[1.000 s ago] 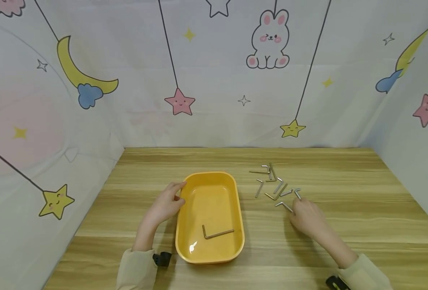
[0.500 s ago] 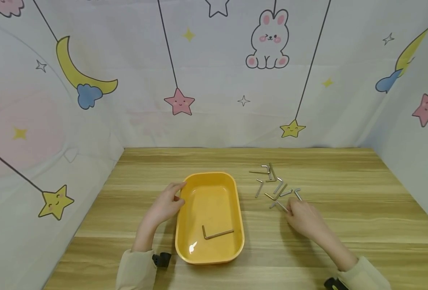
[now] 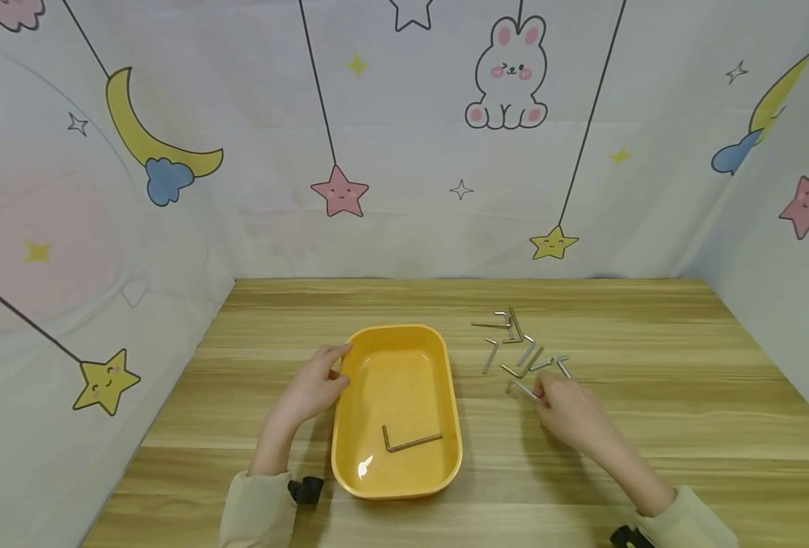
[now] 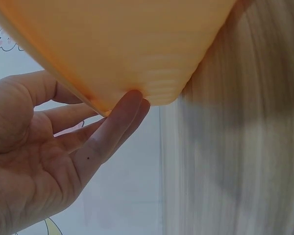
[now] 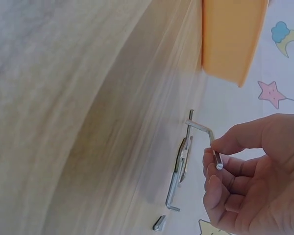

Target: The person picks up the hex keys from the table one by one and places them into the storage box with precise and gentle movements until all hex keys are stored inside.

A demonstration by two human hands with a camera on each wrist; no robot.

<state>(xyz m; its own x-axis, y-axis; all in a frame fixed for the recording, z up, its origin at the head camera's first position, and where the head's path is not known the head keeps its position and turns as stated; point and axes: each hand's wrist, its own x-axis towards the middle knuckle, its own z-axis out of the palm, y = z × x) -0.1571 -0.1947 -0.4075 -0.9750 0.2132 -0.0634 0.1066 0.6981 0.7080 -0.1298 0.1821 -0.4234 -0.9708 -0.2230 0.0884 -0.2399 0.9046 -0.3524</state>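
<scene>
My left hand [image 3: 313, 388] holds the left rim of a yellow-orange plastic tray [image 3: 453, 426]. In the left wrist view, some fingers [image 4: 120, 117] touch the tray's outer wall, while the thumb passes behind the rim. One bronze-coloured hex key [image 3: 414, 441] lies in the tray. To the right of it, my right hand [image 3: 571, 407] pinches a silver hex key [image 5: 201, 127] between thumb and fingertips, its bent end pointing away from the hand. Just beyond that hand is a loose group of hex keys, including a brass-coloured hex key [image 3: 511, 371] and a silver hex key [image 3: 490, 358].
Wooden table [image 3: 281, 304] surface extends around the tray and keys. A white printed cloth [image 3: 418, 243] stands along its back and both sides. Black wrist devices, one of them a wrist camera [image 3: 306, 490], sit by the sleeves.
My right hand has moved slightly left with the pinched silver hex key, drawing it away from the silver key at the group's right edge. The left hand and tray stay put.
</scene>
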